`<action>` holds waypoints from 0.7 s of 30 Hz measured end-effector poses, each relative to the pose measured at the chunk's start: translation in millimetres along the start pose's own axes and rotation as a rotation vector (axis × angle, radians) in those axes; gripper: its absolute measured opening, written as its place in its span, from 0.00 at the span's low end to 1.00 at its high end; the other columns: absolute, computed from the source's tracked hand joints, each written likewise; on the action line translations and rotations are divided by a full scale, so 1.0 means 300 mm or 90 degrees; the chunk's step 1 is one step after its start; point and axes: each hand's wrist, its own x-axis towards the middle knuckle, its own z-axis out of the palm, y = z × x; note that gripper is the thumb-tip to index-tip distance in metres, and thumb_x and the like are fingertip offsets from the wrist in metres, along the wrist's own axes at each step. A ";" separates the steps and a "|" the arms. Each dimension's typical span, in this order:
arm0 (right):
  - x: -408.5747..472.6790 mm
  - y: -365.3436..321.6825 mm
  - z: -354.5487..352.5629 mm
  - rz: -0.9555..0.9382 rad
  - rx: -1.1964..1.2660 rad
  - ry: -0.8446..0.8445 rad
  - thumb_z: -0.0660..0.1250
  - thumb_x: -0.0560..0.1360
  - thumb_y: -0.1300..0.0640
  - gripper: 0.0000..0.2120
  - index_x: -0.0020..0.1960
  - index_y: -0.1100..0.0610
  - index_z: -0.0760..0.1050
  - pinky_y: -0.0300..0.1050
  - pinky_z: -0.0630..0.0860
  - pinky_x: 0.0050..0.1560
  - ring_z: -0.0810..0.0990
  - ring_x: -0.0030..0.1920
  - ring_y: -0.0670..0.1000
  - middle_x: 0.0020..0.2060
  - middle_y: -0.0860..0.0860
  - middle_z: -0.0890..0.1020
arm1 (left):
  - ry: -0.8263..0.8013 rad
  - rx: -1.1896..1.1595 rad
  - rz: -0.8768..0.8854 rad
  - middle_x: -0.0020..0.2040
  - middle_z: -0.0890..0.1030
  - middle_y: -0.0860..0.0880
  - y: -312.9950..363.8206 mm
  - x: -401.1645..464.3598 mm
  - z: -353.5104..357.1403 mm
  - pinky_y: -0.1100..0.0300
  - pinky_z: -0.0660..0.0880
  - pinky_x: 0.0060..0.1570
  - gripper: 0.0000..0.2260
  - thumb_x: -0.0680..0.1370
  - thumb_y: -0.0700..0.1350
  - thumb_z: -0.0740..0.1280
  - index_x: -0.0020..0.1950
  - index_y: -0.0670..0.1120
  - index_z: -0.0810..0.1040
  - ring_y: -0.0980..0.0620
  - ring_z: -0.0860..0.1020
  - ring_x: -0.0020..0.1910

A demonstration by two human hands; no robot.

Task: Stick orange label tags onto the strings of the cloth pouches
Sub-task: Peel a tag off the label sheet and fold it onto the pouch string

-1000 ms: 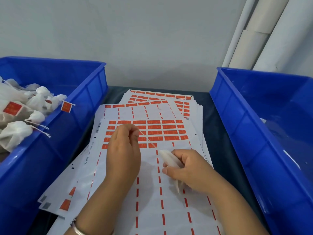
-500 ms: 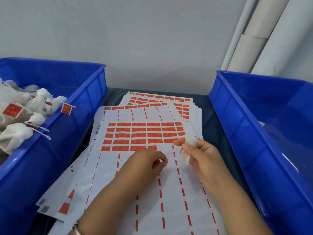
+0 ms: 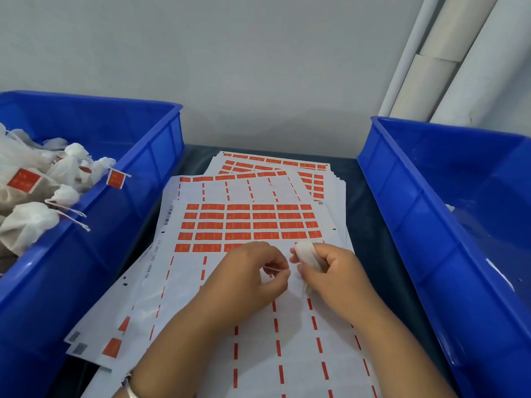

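Observation:
A white cloth pouch (image 3: 307, 253) is gripped in my right hand (image 3: 333, 271), just over the top label sheet (image 3: 253, 225). My left hand (image 3: 253, 274) pinches the pouch's thin white string (image 3: 273, 268), which runs between the two hands. Rows of orange label tags (image 3: 238, 216) cover the far half of that sheet; the near half is peeled, with only orange dashes left. Whether a tag is between my left fingers I cannot tell.
A blue bin (image 3: 120, 179) on the left holds several white pouches (image 3: 31, 222), some with orange tags on their strings (image 3: 115, 178). A second blue bin (image 3: 448, 225) stands on the right. More label sheets (image 3: 275, 165) are stacked underneath. White pipes (image 3: 448, 53) rise behind.
My left hand came back from the orange tag rows toward me and now pinches the string. My right hand lifted the pouch up and toward the left hand.

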 end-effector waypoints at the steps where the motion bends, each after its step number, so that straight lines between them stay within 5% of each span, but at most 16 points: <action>1: -0.002 0.003 0.003 0.002 -0.025 -0.012 0.68 0.75 0.52 0.06 0.41 0.45 0.74 0.26 0.69 0.39 0.77 0.43 0.40 0.42 0.34 0.77 | 0.008 -0.006 0.010 0.37 0.72 0.68 0.001 -0.001 0.001 0.83 0.66 0.38 0.10 0.74 0.50 0.68 0.38 0.63 0.71 0.70 0.72 0.44; 9: -0.017 -0.011 0.009 -0.020 -0.056 -0.136 0.66 0.76 0.51 0.04 0.43 0.44 0.74 0.30 0.71 0.39 0.78 0.43 0.44 0.42 0.39 0.78 | 0.080 -0.009 0.057 0.44 0.69 0.70 -0.010 0.009 0.013 0.83 0.64 0.44 0.12 0.78 0.49 0.63 0.39 0.64 0.66 0.69 0.70 0.47; 14: -0.023 -0.010 0.009 -0.036 -0.001 -0.251 0.63 0.79 0.55 0.06 0.50 0.44 0.75 0.35 0.76 0.50 0.79 0.48 0.43 0.46 0.43 0.81 | 0.062 -0.113 0.027 0.43 0.76 0.64 -0.002 0.004 0.019 0.75 0.72 0.42 0.11 0.78 0.46 0.63 0.41 0.63 0.70 0.63 0.75 0.45; 21: -0.024 -0.002 0.020 -0.072 0.010 -0.197 0.64 0.78 0.52 0.04 0.45 0.45 0.75 0.28 0.75 0.38 0.78 0.42 0.40 0.41 0.39 0.79 | 0.106 -0.202 -0.043 0.36 0.77 0.60 0.006 0.005 0.025 0.77 0.69 0.34 0.10 0.77 0.44 0.64 0.39 0.58 0.74 0.68 0.74 0.39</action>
